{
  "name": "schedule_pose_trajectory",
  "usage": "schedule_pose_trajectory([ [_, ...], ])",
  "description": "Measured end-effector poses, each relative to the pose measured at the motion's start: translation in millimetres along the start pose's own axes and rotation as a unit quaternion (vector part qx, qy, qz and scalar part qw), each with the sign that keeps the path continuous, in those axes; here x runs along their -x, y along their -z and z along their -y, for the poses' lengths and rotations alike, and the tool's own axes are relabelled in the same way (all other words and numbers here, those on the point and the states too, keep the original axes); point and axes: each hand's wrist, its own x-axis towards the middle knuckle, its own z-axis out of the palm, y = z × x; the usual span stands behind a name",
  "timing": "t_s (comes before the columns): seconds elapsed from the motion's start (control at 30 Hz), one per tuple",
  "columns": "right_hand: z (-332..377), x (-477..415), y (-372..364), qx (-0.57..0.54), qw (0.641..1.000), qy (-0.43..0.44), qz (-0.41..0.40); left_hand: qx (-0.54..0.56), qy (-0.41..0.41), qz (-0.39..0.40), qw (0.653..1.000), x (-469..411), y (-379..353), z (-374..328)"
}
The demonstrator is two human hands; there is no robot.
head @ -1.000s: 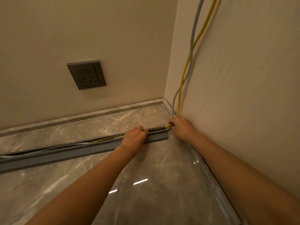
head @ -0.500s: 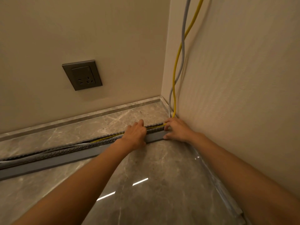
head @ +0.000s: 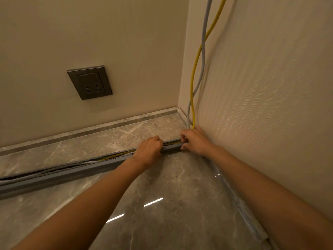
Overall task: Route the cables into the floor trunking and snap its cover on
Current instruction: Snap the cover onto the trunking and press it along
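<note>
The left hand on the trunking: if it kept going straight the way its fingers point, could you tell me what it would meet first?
Probably the right hand. The left hand points along the trunking toward the corner, where the right hand grips the trunking's end; beyond it stands the side wall. Depth is hard to judge.

Trunking: plain mid-grey, running leftward from under the left hand; its upper edges show a fine toothed pattern.

Yellow cable: solid yellow, rising above the right hand and showing again between the two hands and just left of the left hand.

Grey cable: pale grey, crossing the yellow cable above the right hand.

Floor: glossy grey-brown marble pattern with pale veins, below both hands.

Socket plate: dark metallic grey, above and left of the left hand.

Walls: beige; the wall to the right of the right hand carries a fine woven texture.
</note>
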Motion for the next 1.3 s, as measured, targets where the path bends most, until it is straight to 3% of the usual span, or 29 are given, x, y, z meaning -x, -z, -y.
schedule_pose_trajectory([
  [0.17,0.6,-0.4,1.1,0.002,1.0,0.012,0.008,-0.001,0.015,-0.02,1.0,-1.3,-2.4,-2.9],
  [0.5,2.0,-2.6,6.2,0.043,0.999,0.006,0.028,0.008,0.021,0.011,1.0,-9.6,8.3,-1.5],
  [1.0,-4.0,-7.2,-1.2,0.09,0.995,0.039,0.003,-0.006,0.016,0.006,1.0,-5.4,8.4,-5.7],
  [1.2,-4.9,-6.4,-1.8,0.164,0.984,0.066,0.022,0.042,0.021,0.003,0.999,-4.5,9.3,-8.2],
  [1.3,-2.8,-6.3,-1.6,0.19,0.979,0.074,0.003,0.011,0.009,0.004,1.0,-4.1,8.0,-10.1],
])
